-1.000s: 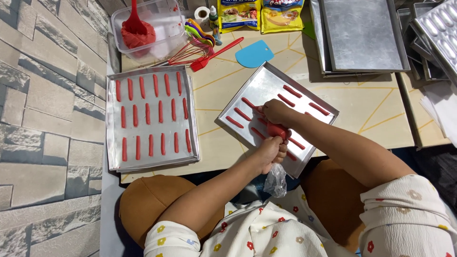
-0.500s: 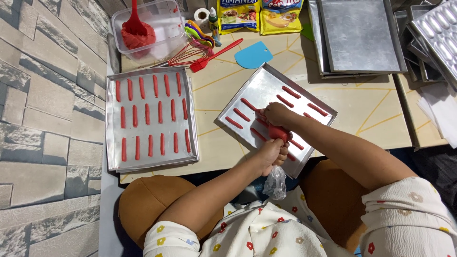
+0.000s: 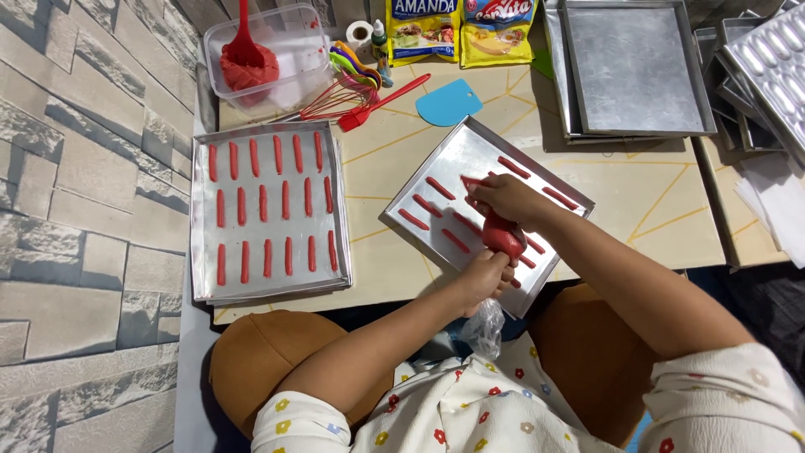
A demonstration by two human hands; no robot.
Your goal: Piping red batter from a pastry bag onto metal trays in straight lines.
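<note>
A clear piping bag (image 3: 501,237) filled with red dough lies between both of my hands over a tilted metal baking tray (image 3: 419,189). My left hand (image 3: 485,279) squeezes the bag's rear end, with the loose plastic tail (image 3: 485,325) hanging below. My right hand (image 3: 506,198) grips the bag near its tip, which touches the tray. Several short red dough strips (image 3: 438,188) lie in rows on this tray.
A second tray (image 3: 201,210) at the left holds several rows of red strips. Behind stand a clear tub with red dough and a red spatula (image 3: 245,59), a whisk and brush (image 3: 369,101), a blue scraper (image 3: 449,104), two snack packets (image 3: 461,29) and stacked empty trays (image 3: 637,71).
Both hands with the piping bag have shifted slightly up the tray toward its far side. The tip now sits at a strip further along the row.
</note>
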